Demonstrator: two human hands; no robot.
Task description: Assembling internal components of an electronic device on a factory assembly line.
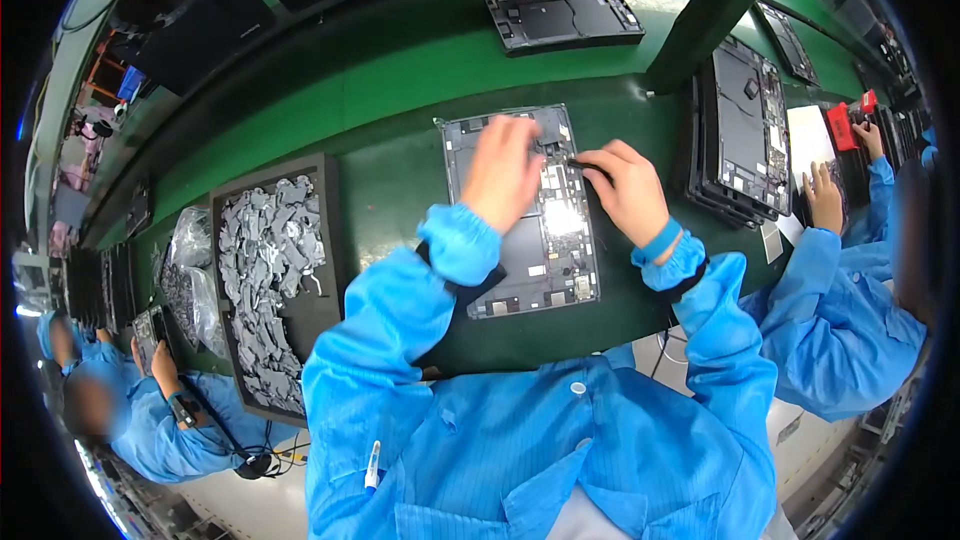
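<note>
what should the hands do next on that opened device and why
Perhaps steady the opened tablet-like device with the left hand: that hand is over its upper part, while the right hand has its fingertips near the device's right edge.

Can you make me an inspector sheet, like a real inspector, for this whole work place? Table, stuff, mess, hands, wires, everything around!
Surface: green table, shiny in places.
Job's things: flat open device under the hands, inner parts showing; stack of similar devices to the right.
Clutter: dark tray full of grey pieces; clear plastic bags left of it.
Hands: left hand over the device's upper part, blurred; right hand at its right edge. I can't tell whether either grips anything.
Cables: dark cables beside the left co-worker.
Surroundings: co-workers in blue on both sides; another device beyond the table.
</note>
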